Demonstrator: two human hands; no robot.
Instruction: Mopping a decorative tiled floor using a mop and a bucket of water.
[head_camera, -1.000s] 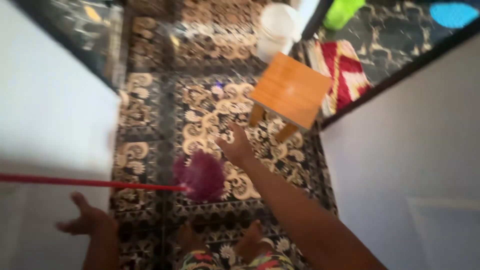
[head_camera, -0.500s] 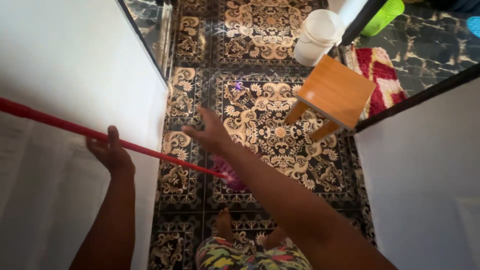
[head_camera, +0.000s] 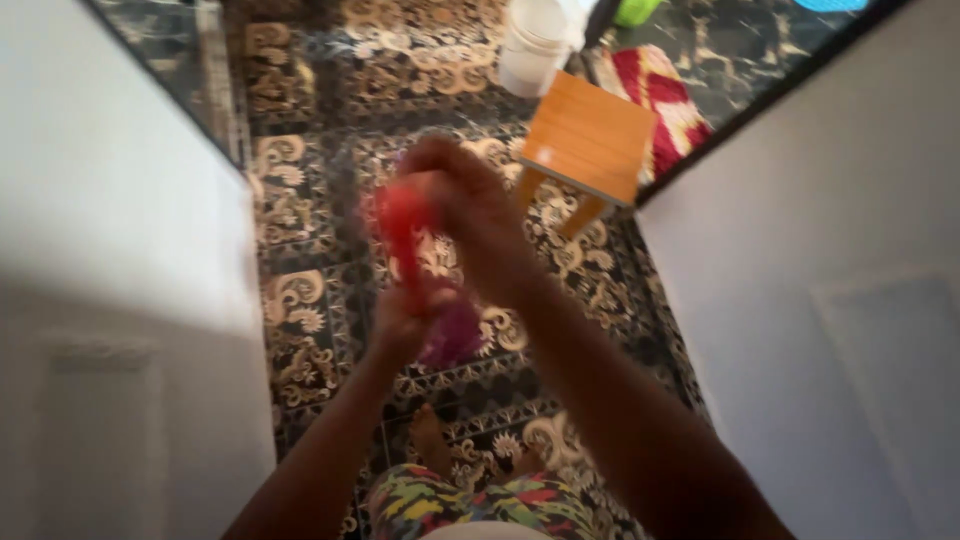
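- both hands are up in the middle of the view, blurred by motion, closed around a red stick (head_camera: 405, 235) that points almost straight at the camera.
- right hand (head_camera: 470, 215) sits at the far end of the stick, fingers curled over it.
- left hand (head_camera: 400, 322) is wrapped round the stick lower and nearer, just below the right one, the two hands close together.
- a purple brush head (head_camera: 452, 335) shows just right of the left hand, low over the floor; too blurred to tell how it joins the stick.
- under it all, a patterned floor (head_camera: 300, 300), black with gold scrolls, between a white wall (head_camera: 120, 260) on the left and another on the right.
- far and to the right, a small wooden stool (head_camera: 590, 135) stands on the floor, well apart from the hands.
- beyond the stool, a white bucket (head_camera: 535, 45) at the far edge.
- right of the stool, a red and white mat (head_camera: 665, 105) lies across a doorway.
- near the bottom edge, bare feet (head_camera: 432, 440) on the tiles and bright multicoloured clothing (head_camera: 470, 505).
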